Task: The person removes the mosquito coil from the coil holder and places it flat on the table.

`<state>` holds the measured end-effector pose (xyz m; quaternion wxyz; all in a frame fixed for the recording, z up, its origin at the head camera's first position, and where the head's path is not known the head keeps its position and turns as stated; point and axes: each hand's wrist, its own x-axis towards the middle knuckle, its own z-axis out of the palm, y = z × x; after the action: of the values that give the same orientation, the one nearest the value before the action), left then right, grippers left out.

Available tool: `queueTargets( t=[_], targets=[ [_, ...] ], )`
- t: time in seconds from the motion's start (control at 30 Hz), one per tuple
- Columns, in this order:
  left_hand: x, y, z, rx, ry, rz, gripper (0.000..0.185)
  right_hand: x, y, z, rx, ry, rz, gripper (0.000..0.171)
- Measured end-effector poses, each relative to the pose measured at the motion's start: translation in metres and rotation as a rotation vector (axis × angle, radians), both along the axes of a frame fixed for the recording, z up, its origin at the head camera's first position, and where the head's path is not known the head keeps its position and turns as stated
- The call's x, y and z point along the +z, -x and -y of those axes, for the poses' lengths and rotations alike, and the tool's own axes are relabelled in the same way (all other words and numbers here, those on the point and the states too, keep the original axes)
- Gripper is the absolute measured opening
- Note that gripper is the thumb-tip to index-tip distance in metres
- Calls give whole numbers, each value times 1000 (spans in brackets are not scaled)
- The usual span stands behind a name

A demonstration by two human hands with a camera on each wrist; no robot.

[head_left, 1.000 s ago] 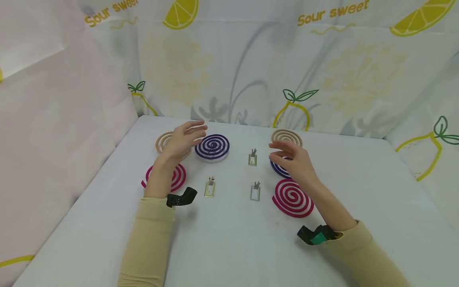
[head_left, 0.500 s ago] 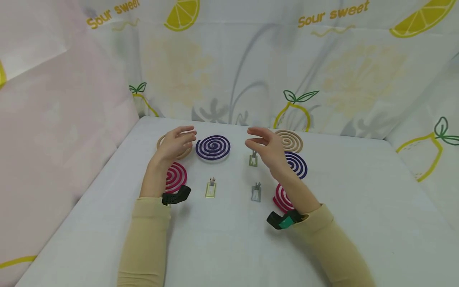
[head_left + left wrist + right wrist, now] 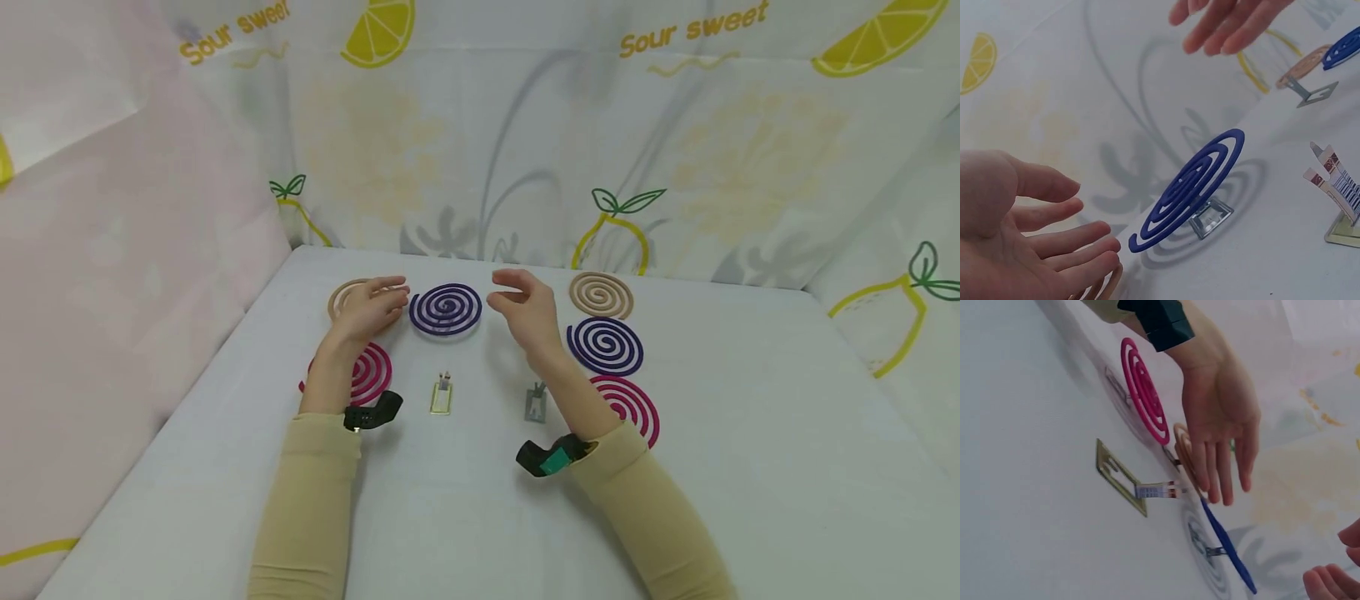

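Both hands hover above the table, fingers relaxed and holding nothing. My left hand (image 3: 365,313) is over the far-left tan mosquito coil (image 3: 337,302) and partly hides it. Just right of its fingertips, apart from them, a dark blue mosquito coil (image 3: 446,305) sits raised on a metal stand (image 3: 1212,220). My right hand (image 3: 529,315) hangs on the other side of that blue coil, thumb and fingers spread apart. Partly behind my left forearm lies a pink mosquito coil (image 3: 369,373). In the left wrist view, my right hand (image 3: 1229,22) shows at the top.
On the right a tan coil (image 3: 601,295), a blue coil (image 3: 606,346) and a pink coil (image 3: 626,408) form a column, the pink one partly behind my right forearm. A brass-coloured stand (image 3: 442,411) and a grey stand (image 3: 535,407) stand between the columns. Printed cloth hangs behind.
My right hand has moved left from above the right-hand coils toward the left blue coil, uncovering the right tan and blue ones. My left hand has drawn slightly back from the left blue coil.
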<state>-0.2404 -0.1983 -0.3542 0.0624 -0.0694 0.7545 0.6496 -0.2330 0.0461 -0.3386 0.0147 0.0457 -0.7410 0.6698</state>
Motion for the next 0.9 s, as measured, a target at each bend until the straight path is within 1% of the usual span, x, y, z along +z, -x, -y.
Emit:
queueTargets(
  t=[0.17,0.33,0.47,0.57,0.7,0.83,0.9],
  targets=[
    [0,0,0,-6,-34,0,51,-13,-1,8,-8,-4,70,37],
    [-2,1,-3,-2,-9,1,50,-20,-5,20,1,-24,128,42],
    [-5,3,-6,-7,3,-6,49,-25,-10,27,-35,-65,164,44],
    [-6,3,-8,-15,19,-2,49,-31,-11,31,-50,-63,196,50],
    [-6,3,-8,-22,26,11,48,-38,-10,35,-31,7,236,53],
    [-7,3,-10,-32,7,15,48,-42,-12,36,4,89,265,56],
    [-7,2,-11,-38,1,16,49,-44,-13,36,25,112,268,58]
  ],
)
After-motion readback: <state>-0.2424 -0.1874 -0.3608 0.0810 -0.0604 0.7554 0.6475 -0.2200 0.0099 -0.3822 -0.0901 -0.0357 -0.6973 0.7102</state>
